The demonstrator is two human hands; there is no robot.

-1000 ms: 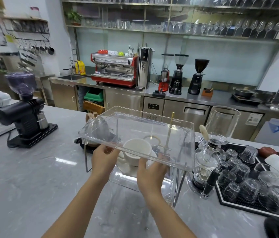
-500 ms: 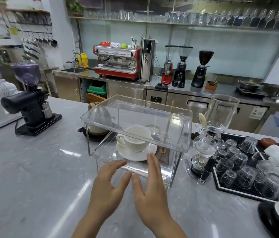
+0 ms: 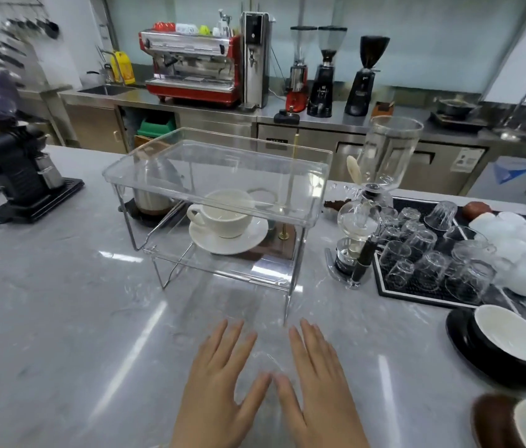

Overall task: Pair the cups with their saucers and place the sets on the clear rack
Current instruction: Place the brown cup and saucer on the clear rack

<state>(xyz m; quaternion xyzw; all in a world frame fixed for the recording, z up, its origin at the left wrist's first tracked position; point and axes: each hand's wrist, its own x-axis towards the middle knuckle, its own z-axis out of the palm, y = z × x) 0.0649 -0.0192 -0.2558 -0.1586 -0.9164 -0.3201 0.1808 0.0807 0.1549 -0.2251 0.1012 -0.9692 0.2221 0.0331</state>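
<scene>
The clear two-tier rack [image 3: 300, 163] stands on the grey counter. On its lower shelf a white cup [image 3: 222, 215] sits on a white saucer [image 3: 242, 242]. My left hand [image 3: 219, 379] and my right hand [image 3: 316, 376] hover flat and empty over the counter in front of the rack, fingers straight, thumbs nearly touching. At the right edge a black cup with a white inside [image 3: 510, 337] sits on a black saucer [image 3: 462, 344]. A brown cup [image 3: 523, 423] shows in the bottom right corner.
A siphon coffee maker [image 3: 361, 221] stands right of the rack, next to a black mat with several upturned glasses [image 3: 429, 260]. A kettle [image 3: 155, 185] sits behind the rack. A black grinder [image 3: 12, 163] is at the far left.
Both hands let go of the white cup and saucer on the lower shelf and drew back toward me, ending flat over the counter. The view tilted down.
</scene>
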